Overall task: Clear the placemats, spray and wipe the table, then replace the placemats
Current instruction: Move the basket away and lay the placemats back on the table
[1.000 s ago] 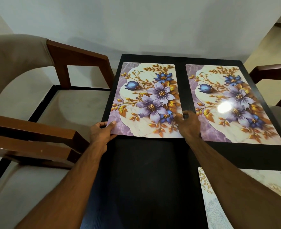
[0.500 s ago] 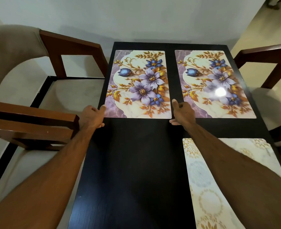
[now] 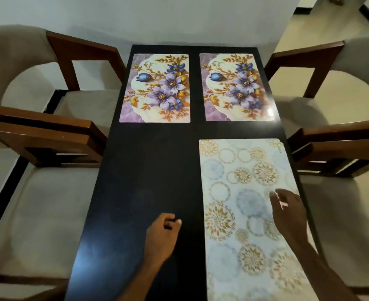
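The replacing step is in hand: 2 floral placemats (image 3: 155,89) (image 3: 239,88) lie side by side at the far end of the table (image 3: 148,170), and a pale circle-patterned placemat (image 3: 244,213) lies near right. The near-left spot is bare, so a 4th mat probably comes next. The left hand (image 3: 163,235), loosely curled, holds nothing; the right hand (image 3: 287,211), blurred, seems to hover relaxed over the pale mat.

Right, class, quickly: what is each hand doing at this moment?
Left hand: fingers loosely curled, holding nothing, above the table.
Right hand: open, fingers spread over the pale placemat, gripping nothing.
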